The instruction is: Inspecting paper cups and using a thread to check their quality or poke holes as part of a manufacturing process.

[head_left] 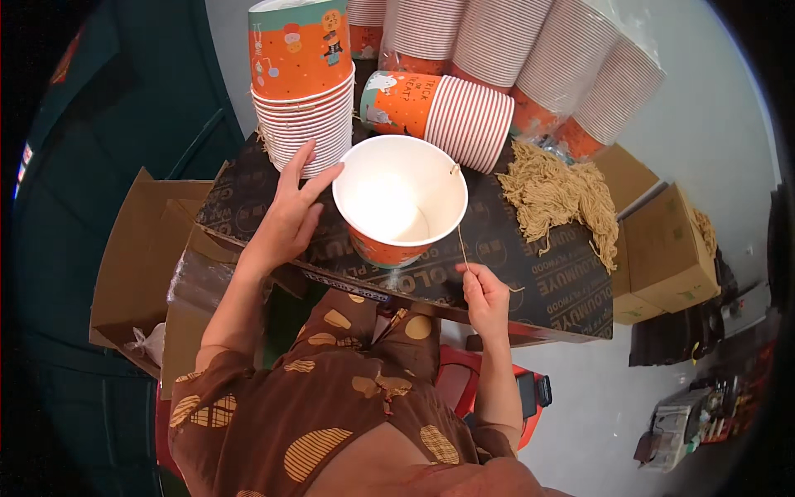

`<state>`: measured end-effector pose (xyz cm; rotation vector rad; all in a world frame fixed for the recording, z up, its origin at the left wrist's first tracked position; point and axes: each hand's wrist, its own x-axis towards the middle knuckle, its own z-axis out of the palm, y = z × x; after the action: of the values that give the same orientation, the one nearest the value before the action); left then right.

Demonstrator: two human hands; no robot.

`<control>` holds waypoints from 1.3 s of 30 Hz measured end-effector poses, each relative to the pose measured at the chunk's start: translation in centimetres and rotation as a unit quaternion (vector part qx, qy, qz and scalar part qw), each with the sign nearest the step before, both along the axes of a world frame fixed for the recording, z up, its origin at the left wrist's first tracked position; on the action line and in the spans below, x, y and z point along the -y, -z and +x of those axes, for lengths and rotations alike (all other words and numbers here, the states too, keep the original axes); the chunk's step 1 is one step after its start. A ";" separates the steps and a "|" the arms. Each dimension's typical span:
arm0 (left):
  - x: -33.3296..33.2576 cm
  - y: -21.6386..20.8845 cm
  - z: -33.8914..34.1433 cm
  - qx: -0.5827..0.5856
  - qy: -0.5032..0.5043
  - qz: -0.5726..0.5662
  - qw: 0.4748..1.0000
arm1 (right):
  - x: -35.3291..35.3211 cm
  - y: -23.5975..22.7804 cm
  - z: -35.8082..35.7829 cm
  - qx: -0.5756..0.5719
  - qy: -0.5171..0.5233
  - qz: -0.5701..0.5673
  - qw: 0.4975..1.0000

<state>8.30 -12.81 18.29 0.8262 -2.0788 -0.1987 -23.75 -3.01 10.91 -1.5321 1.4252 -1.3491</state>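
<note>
A paper bucket (389, 195), white inside and orange outside, stands upright near the front edge of the dark board table (530, 273). A thin tan cord (464, 245) is fastened at its rim on the right and hangs down outside. My right hand (487, 300) pinches that cord near its loose end, to the right of the bucket. My left hand (291, 211) is by the bucket's left rim, fingers apart; one fingertip reaches the rim or nearly so, and I cannot tell whether it touches. It holds nothing.
An upright stack of orange buckets (302, 108) rises behind my left hand. Another bucket stack (439, 112) lies on its side behind the bucket. Several wrapped stacks (497, 37) stand farther back. Tan cords (555, 186) lie heaped at right. Cardboard boxes (662, 248) flank the table.
</note>
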 end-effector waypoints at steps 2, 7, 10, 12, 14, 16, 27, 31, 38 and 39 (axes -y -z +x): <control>0.2 -0.4 0.3 -0.001 -0.001 0.009 1.000 | 0.1 0.3 0.0 0.028 0.003 0.007 1.000; 0.1 -1.8 0.0 0.004 0.040 -0.046 0.998 | -0.1 0.0 -0.2 0.093 -0.016 0.040 0.995; 0.0 -1.8 -1.2 -0.021 0.088 -0.071 0.993 | 0.0 -0.2 -0.2 0.142 -0.031 0.062 0.987; -0.5 -1.7 -2.5 -0.035 0.106 -0.076 0.991 | -0.1 -0.4 -0.1 0.150 -0.040 0.057 0.986; -0.9 -1.0 -3.8 -0.064 0.125 -0.072 0.988 | -0.1 -0.2 -0.1 0.158 -0.031 0.046 0.986; -1.3 -0.1 -5.2 -0.073 0.133 -0.087 0.985 | -0.2 -0.1 0.1 0.159 -0.029 0.043 0.986; -2.5 -0.9 -7.3 -0.048 0.094 -0.101 0.989 | -1.5 -0.6 0.1 0.031 0.107 -0.125 0.986; -1.9 -1.7 -6.1 -0.019 0.144 -0.053 0.988 | -2.0 -3.2 -2.0 0.351 0.005 -0.133 0.927; -1.1 -1.9 -5.2 0.021 0.140 -0.033 0.989 | -3.3 -5.5 -4.7 0.513 -0.069 -0.270 0.812; -1.2 -1.9 -5.3 0.021 0.132 -0.039 0.990 | -3.6 -5.6 -5.1 0.496 -0.102 -0.296 0.810</control>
<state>3.01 -11.64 20.23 0.5103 -2.2177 -0.2433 -28.83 0.54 16.54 -0.9270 0.1740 -2.0982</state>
